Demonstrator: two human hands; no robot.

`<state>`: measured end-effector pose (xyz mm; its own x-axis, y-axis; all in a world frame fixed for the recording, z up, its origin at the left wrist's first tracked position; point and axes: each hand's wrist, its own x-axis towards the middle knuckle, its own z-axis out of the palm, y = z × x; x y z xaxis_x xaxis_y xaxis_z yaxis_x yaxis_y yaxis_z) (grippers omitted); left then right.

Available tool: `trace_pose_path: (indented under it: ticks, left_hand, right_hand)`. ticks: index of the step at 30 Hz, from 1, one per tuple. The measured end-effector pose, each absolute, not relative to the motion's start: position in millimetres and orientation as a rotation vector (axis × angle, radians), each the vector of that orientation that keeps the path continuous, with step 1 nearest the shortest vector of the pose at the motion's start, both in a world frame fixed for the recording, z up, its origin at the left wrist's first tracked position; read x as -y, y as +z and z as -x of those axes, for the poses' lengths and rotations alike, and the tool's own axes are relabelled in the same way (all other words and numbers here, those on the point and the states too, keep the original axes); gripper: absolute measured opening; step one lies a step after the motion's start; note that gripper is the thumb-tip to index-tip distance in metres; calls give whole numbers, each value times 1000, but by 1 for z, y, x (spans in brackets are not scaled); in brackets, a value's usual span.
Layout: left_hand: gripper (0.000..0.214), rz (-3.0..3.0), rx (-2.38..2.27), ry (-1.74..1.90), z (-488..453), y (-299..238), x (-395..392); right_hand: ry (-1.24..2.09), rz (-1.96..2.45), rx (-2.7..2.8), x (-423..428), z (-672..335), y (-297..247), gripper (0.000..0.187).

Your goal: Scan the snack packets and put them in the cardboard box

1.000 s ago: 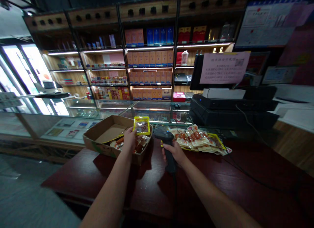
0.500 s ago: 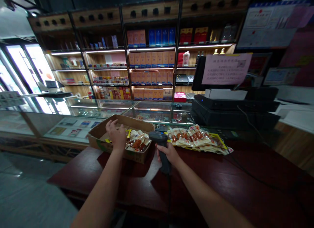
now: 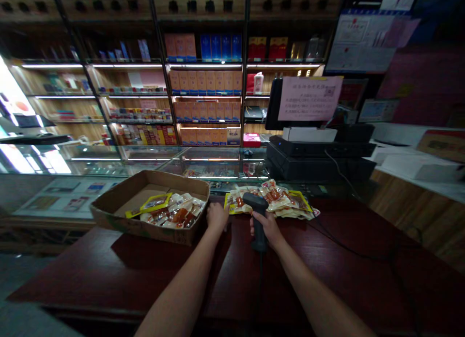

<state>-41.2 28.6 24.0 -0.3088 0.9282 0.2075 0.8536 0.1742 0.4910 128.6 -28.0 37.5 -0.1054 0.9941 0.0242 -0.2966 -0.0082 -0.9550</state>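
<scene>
A cardboard box [image 3: 141, 228] of snack packets [image 3: 180, 212]; just right of it, the left hand [image 3: 217, 218], its grip impossible to tell; then the right hand [image 3: 268, 227], wrapped around a scanner [image 3: 259, 233], best kept steady and clear of the packet pile [image 3: 279, 195] behind.

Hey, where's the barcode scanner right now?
In the head view, the barcode scanner is just right of centre, gripped in the right hand, in front of the pile of packaged snacks.
</scene>
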Motion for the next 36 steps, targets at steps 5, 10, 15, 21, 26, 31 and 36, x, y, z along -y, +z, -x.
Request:
trace_pose_path:
  ticks: [5, 10, 15, 21, 26, 31, 36]
  left_hand:
    - [58, -1749, -2442, 672, 30, 4, -38]
    - [44, -1730, -2401, 619, 33, 1, -43]
    - [17, -1711, -2305, 724, 43, -2, -47]
    - [24, -1503, -2183, 1186, 59, -13, -55]
    - [36, -1378, -1960, 1433, 63, -22, -64]
    - [13, -1205, -1607, 1691, 68, -31, -69]
    - [12, -902, -1314, 1910, 62, -27, -67]
  right_hand:
    - [1422, 932, 980, 24, -141, 19, 38]
    - [1434, 952, 1012, 23, -137, 17, 38]
    - [1424, 961, 1070, 25, -134, 18, 39]
    - [1432, 978, 1066, 27, -135, 17, 39]
    - [1424, 979, 1073, 28, -135, 15, 39]
    - [1429, 979, 1070, 29, -135, 16, 39]
    - [1427, 974, 1071, 30, -136, 17, 38]
